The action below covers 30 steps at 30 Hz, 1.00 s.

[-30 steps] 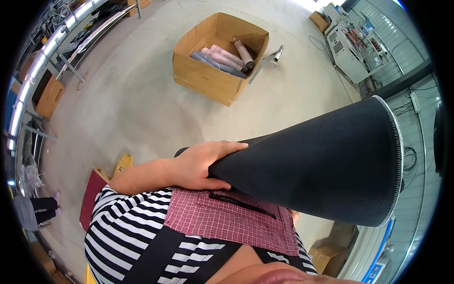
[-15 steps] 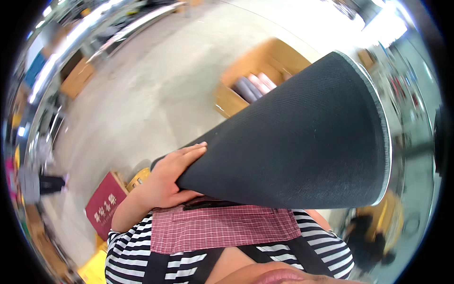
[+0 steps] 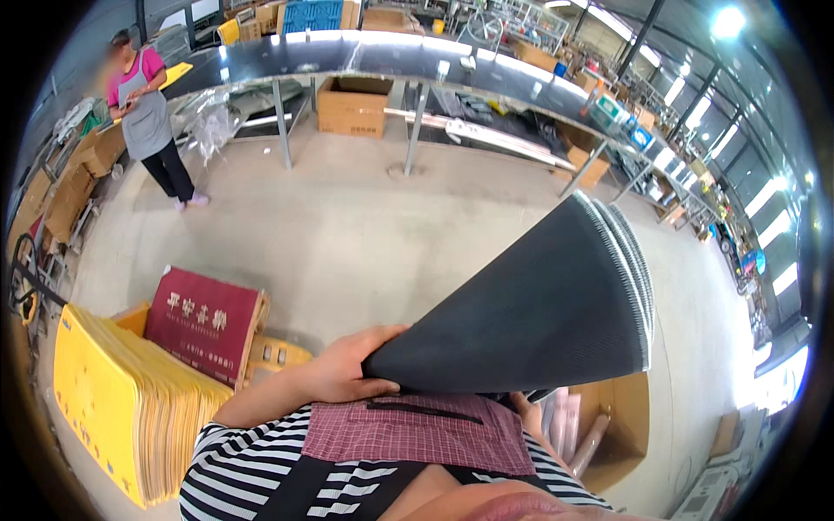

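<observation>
The black roll [image 3: 530, 304] is held in front of the apron [image 3: 408, 443]. Its narrow end is clasped by the left hand [image 3: 352, 365], fingers half curled, thumb apart; the right hand [image 3: 526, 412] is partly hidden, its grip cannot be told. To the apron's right stands the carton [image 3: 627, 412]. Carrying seems in hand; next, steady two-handed support seems needed.
</observation>
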Motion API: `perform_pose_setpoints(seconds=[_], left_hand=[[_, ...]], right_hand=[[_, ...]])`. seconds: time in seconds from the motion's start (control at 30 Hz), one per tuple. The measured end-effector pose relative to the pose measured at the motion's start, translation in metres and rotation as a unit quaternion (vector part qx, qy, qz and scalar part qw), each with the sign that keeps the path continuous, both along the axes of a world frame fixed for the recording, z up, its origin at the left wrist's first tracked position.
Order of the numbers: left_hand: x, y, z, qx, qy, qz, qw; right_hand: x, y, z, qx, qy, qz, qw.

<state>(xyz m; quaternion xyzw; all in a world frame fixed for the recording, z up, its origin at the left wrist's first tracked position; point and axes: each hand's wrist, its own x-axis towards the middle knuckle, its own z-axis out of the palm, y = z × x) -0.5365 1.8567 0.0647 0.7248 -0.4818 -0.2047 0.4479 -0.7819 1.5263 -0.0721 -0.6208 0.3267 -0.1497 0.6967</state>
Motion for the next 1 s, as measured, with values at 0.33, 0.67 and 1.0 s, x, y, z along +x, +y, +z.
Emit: perform_pose_setpoints(seconds=[0.33,0.67,1.0], left_hand=[[0.228,-0.066,0.026,0.013,0.061,-0.047,0.997],[0.388,-0.160,0.014,-0.002,-0.037,-0.035,0.999],[0.529,-0.256,0.038,-0.013,-0.023,0.094,0.995]], right_hand=[[0.207,-0.009,0.056,0.067,0.020,-0.156,0.985],[0.368,-0.156,-0.015,-0.047,0.037,0.003,0.998],[0.614,-0.302,0.007,-0.365,0.052,0.262,0.892]])
